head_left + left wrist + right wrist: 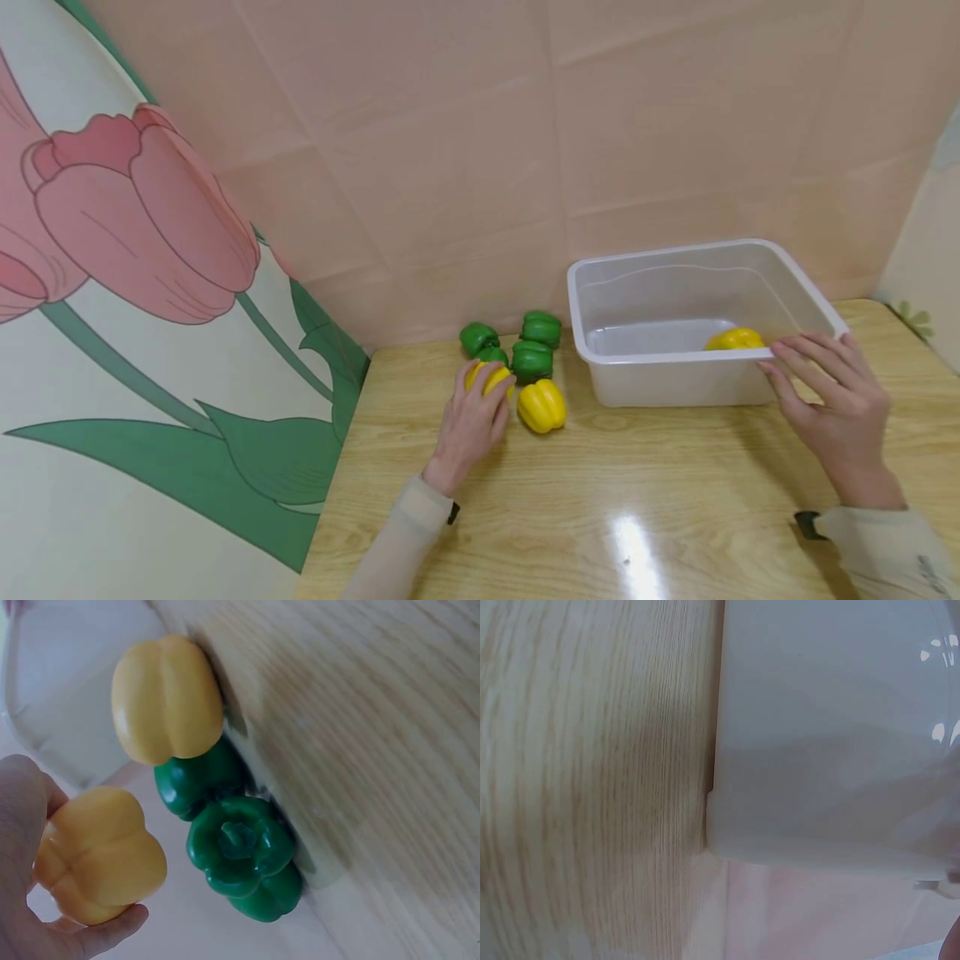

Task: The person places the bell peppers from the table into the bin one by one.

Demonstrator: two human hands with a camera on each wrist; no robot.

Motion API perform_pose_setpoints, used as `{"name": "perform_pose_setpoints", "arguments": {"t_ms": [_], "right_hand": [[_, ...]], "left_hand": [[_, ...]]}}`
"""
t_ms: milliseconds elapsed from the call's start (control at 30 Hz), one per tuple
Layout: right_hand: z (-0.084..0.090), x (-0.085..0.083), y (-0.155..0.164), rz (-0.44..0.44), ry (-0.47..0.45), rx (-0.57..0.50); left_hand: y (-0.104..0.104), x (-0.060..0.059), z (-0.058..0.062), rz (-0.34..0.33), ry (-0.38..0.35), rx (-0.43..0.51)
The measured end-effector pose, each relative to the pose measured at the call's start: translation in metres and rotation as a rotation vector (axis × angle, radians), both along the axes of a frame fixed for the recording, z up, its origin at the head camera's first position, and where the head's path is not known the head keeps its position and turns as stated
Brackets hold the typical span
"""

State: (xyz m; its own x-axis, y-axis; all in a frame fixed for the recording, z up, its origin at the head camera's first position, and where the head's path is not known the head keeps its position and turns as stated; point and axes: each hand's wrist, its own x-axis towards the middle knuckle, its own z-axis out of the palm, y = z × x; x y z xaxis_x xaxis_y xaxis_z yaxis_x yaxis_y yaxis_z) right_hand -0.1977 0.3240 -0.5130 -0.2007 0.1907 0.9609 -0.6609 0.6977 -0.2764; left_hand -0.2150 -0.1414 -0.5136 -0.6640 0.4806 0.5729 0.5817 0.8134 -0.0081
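My left hand (474, 421) curls over a yellow bell pepper (491, 379) on the wooden table (600, 500); the left wrist view shows that pepper (97, 855) cupped in my palm. A second yellow pepper (542, 406) lies just right of it. Three green peppers (532, 358) cluster behind them, toward the wall. A clear plastic tub (652, 354) stands at the right with one yellow pepper (733, 339) inside. My right hand (825, 383) rests with straight fingers against the tub's near right corner. The right wrist view shows only the tub wall (832, 735) and the table.
A pink tiled wall (525, 150) runs behind the table. A panel painted with a tulip (135, 250) stands along the table's left edge. Bare tabletop stretches in front of the peppers and the tub.
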Motion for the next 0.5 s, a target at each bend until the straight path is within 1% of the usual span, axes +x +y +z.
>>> {"name": "perform_pose_setpoints", "arguments": {"t_ms": [267, 500], "right_hand": [[0.003, 0.001, -0.002, -0.001, 0.009, -0.005], [0.001, 0.001, -0.001, -0.003, 0.013, -0.005]], "left_hand": [[0.003, -0.004, 0.005, -0.037, 0.062, 0.030], [0.007, -0.007, 0.011, -0.059, 0.099, 0.043]]}}
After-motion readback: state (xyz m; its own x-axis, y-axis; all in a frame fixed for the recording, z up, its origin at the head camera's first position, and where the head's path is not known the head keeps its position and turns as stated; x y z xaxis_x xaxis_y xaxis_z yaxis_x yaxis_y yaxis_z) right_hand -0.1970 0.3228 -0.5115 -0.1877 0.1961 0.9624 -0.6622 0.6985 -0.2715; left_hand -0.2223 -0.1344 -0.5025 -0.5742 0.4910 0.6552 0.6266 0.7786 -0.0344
